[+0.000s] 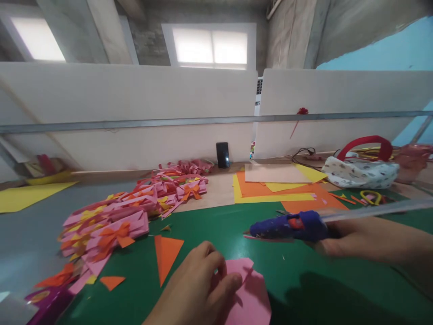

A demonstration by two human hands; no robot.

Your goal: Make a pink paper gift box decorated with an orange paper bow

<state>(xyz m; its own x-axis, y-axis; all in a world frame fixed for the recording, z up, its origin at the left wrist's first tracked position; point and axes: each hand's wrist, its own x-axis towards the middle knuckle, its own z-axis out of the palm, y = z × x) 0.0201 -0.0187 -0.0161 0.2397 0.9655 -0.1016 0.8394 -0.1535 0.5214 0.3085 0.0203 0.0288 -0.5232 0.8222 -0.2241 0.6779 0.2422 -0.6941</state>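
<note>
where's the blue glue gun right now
The blue glue gun is right of centre in the head view, held in the right hand over the green surface, beyond and rightward of the pink paper at the left hand.

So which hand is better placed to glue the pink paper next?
Probably the right hand: it holds the glue gun. The left hand is at the pink paper, so it seems better placed to steady that.
</note>
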